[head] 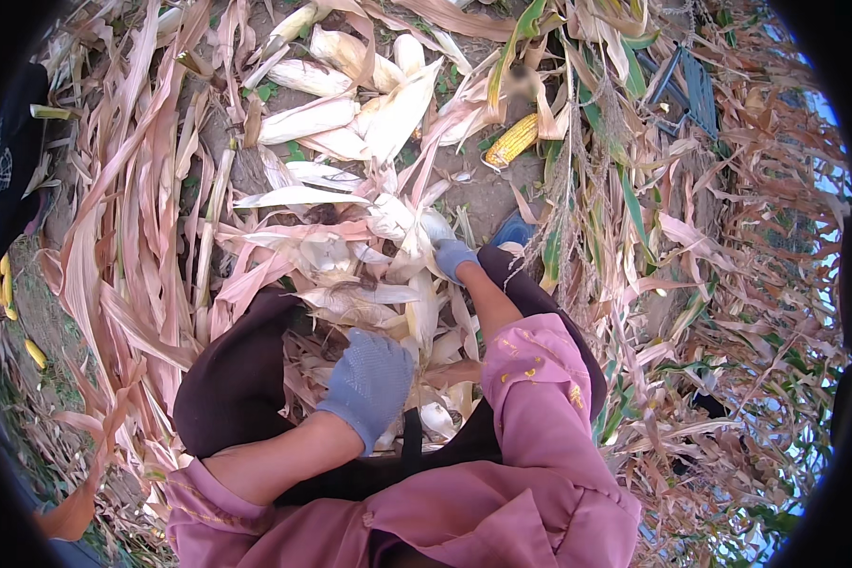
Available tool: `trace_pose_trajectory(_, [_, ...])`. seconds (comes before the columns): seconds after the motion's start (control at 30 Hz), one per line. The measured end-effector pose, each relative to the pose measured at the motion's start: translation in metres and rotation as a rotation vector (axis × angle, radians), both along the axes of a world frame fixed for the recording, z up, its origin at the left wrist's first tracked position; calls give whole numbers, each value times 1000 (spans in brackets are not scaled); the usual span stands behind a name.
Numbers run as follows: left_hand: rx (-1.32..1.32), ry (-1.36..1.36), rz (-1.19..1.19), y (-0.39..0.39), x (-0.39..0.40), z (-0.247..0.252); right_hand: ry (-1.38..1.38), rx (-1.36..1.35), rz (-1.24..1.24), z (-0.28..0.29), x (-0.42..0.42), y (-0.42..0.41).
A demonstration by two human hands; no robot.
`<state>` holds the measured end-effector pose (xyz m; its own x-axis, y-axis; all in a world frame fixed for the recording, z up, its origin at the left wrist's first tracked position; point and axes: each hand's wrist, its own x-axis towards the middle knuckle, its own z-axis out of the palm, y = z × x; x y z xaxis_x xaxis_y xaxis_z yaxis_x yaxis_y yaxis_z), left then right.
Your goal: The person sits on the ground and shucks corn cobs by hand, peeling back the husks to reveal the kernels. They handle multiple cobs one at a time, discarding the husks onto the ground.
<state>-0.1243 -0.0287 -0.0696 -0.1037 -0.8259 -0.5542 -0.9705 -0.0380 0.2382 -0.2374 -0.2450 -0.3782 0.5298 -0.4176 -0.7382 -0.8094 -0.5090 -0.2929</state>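
My left hand (370, 380), in a grey-blue textured glove, is curled low between my knees, over dry corn husks (355, 305); its fingers are hidden beneath it. Further forward and to the right, my right hand (456, 259), gloved alike, is at the base of a pale corn husk (413, 234). Its fingertips are partly hidden, so whether it grips the husk is unclear. Several ears of corn in pale husks (309, 121) lie on the soil ahead. A bare yellow corn cob (512, 142) lies ahead on the right.
Dry corn stalks and leaves (135, 192) are heaped on the left, with more stalks (610, 213) on the right. A blue plastic stool or crate (685, 92) lies at the upper right. Yellow cobs (35, 353) and part of a person in dark clothing (7, 163) are at far left.
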Motion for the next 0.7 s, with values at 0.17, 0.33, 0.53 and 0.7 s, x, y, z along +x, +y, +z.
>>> trace_pose_trajectory(0.17, [-34,14,-39,-4,-2,16,-384,-343,-801,1,20,-53])
trace_pose_trajectory(0.33, [-4,135,-16,-16,5,47,-715,-421,-965,-34,55,-116])
trace_pose_trajectory(0.53, [-94,258,29,-12,12,33,-625,-440,-1204,-31,83,-171])
trace_pose_trajectory(0.7, [-28,234,91,-17,28,28,-437,-76,-1267,-49,77,-186])
